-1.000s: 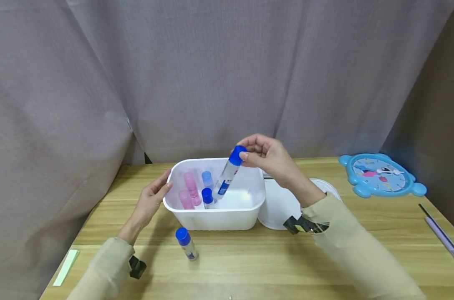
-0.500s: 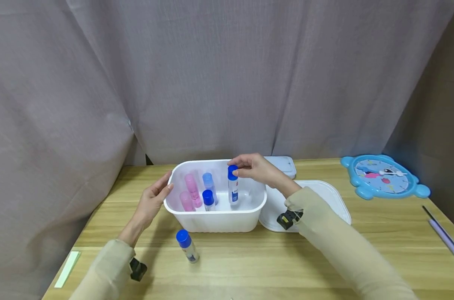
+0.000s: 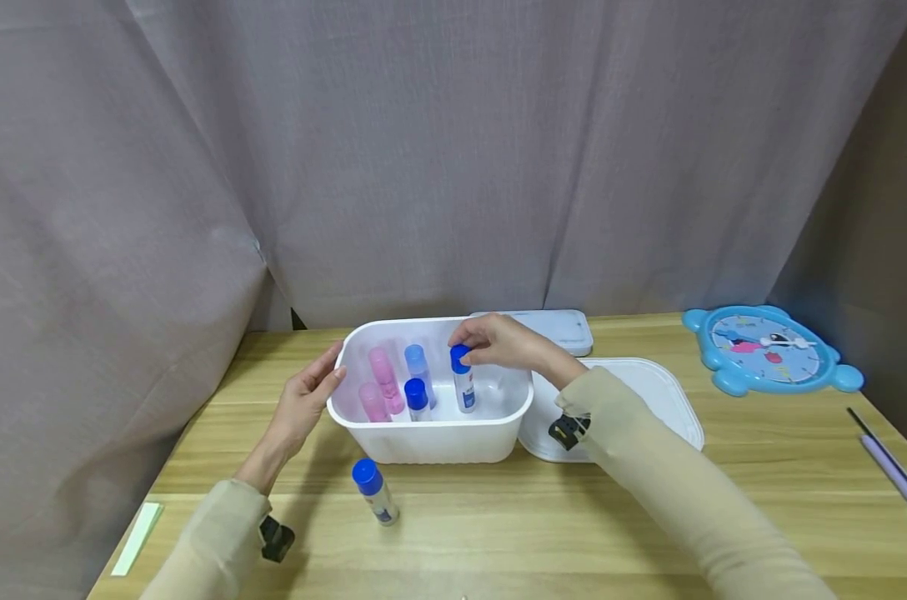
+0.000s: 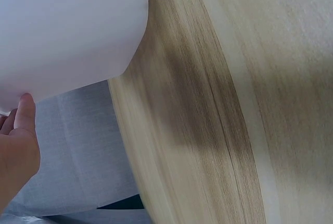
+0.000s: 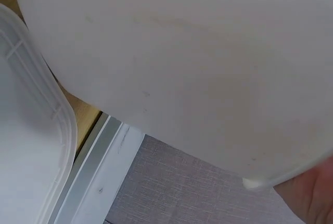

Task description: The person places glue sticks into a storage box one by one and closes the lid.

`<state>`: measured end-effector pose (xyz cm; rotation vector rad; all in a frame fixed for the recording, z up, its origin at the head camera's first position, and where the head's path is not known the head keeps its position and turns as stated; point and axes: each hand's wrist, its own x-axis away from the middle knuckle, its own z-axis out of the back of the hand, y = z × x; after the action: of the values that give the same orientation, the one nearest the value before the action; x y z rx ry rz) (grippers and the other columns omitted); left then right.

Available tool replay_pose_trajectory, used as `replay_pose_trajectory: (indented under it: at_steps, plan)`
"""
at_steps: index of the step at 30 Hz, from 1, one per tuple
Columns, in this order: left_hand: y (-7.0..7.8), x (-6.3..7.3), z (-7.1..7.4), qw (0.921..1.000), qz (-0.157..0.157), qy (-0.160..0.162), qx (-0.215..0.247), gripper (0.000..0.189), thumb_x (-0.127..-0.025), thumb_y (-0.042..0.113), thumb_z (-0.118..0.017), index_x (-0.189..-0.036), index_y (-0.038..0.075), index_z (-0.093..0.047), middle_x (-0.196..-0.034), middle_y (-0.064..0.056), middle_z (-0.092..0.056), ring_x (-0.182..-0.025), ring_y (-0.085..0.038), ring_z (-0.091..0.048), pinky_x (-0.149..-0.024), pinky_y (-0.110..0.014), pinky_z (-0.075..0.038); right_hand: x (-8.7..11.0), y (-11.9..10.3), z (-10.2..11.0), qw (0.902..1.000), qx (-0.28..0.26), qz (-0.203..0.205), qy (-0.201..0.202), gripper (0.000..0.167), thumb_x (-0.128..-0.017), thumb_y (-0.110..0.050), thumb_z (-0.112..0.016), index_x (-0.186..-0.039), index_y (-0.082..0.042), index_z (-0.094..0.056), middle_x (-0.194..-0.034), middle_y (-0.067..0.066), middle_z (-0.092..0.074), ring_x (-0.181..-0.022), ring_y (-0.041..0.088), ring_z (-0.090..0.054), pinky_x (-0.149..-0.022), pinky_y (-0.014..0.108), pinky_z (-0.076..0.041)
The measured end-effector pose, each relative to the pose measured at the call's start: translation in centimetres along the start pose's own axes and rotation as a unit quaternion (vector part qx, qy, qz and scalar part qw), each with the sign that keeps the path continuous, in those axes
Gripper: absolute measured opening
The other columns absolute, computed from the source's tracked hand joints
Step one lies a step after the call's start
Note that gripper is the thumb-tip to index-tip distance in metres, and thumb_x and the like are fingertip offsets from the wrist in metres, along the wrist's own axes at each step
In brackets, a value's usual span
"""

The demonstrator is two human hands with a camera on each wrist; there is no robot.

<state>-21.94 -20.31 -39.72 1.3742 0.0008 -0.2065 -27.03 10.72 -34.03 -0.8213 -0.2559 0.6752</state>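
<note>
A white plastic box (image 3: 431,442) holds two pink glue sticks (image 3: 386,383), a light-blue-capped one (image 3: 417,363) and a dark-blue-capped one (image 3: 416,394), all upright. Inside its right half, my right hand (image 3: 494,340) pinches the blue cap of another clear glue stick (image 3: 464,390), which stands nearly upright. My left hand (image 3: 307,396) rests against the box's left end, fairly straight fingers at the rim; in the left wrist view a finger (image 4: 26,112) touches the outer wall. One more blue-capped glue stick (image 3: 375,493) stands on the table before the box.
A white lid (image 3: 648,408) lies right of the box, partly under my right forearm. Behind it is a flat pale case (image 3: 566,329). A blue toy clock (image 3: 769,350), purple stick (image 3: 896,471) and pale green strip (image 3: 137,539) lie farther out on the wooden table (image 3: 498,533).
My right hand has lowered the glue stick from above the box's right part down into it, turning it from slanted to nearly upright. The left hand has stayed in place.
</note>
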Motion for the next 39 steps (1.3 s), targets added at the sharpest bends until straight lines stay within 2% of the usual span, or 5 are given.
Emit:
replay_pose_trajectory:
  at_steps: [6, 15, 24, 33, 39]
  plan:
    - [-0.1, 0.0, -0.1, 1.0000, 0.001, 0.002, 0.001, 0.052, -0.098, 0.016, -0.050, -0.145, 0.001, -0.033, -0.148, -0.016, -0.035, -0.132, -0.027, -0.039, -0.092, -0.011, -0.044, 0.3, -0.1, 0.0, 1.0000, 0.003, 0.000, 0.001, 0.035, -0.087, 0.002, -0.063, -0.120, 0.009, -0.057, -0.120, 0.023, -0.061, -0.114, 0.033, -0.057, -0.096, 0.036, -0.049]
    - [0.2, -0.1, 0.1, 1.0000, -0.006, -0.001, -0.003, 0.052, -0.099, 0.019, -0.050, -0.145, 0.002, -0.033, -0.149, -0.016, -0.035, -0.132, -0.028, -0.039, -0.092, -0.012, -0.044, 2.4, -3.7, -1.6, 0.9888, -0.062, 0.066, 0.118, 0.026, -0.087, -0.002, -0.064, -0.112, 0.004, -0.063, -0.114, 0.020, -0.065, -0.105, 0.029, -0.063, -0.090, 0.034, -0.053]
    - [0.0, -0.1, 0.1, 0.9999, -0.003, 0.008, -0.007, 0.051, -0.098, 0.017, -0.050, -0.145, 0.003, -0.034, -0.147, -0.014, -0.037, -0.127, -0.022, -0.043, -0.090, -0.011, -0.045, 3.1, -8.1, -7.8, 0.9816, -0.143, 0.118, -0.046, 0.031, -0.087, -0.002, -0.065, -0.117, 0.004, -0.060, -0.117, 0.019, -0.064, -0.110, 0.025, -0.061, -0.089, 0.020, -0.051]
    - [-0.1, 0.0, 0.0, 0.9999, -0.006, 0.005, 0.015, 0.051, -0.099, 0.018, -0.050, -0.145, 0.003, -0.034, -0.147, -0.015, -0.038, -0.109, 0.005, -0.052, -0.090, -0.013, -0.047, 2.2, -8.7, -10.9, 0.9829, -0.045, 0.136, -0.115, 0.041, -0.085, -0.008, -0.068, -0.124, 0.000, -0.057, -0.124, 0.012, -0.062, -0.114, 0.017, -0.058, -0.093, 0.014, -0.046]
    - [-0.1, 0.0, 0.0, 0.9999, -0.001, 0.000, 0.011, 0.052, -0.099, 0.019, -0.049, -0.145, 0.004, -0.033, -0.147, -0.015, -0.038, -0.121, -0.012, -0.049, -0.091, -0.015, -0.047, 2.2, -8.2, -11.7, 0.9802, 0.021, 0.152, -0.126, 0.039, -0.086, -0.011, -0.069, -0.123, -0.003, -0.059, -0.116, 0.006, -0.065, -0.101, 0.003, -0.057, -0.090, 0.011, -0.045]
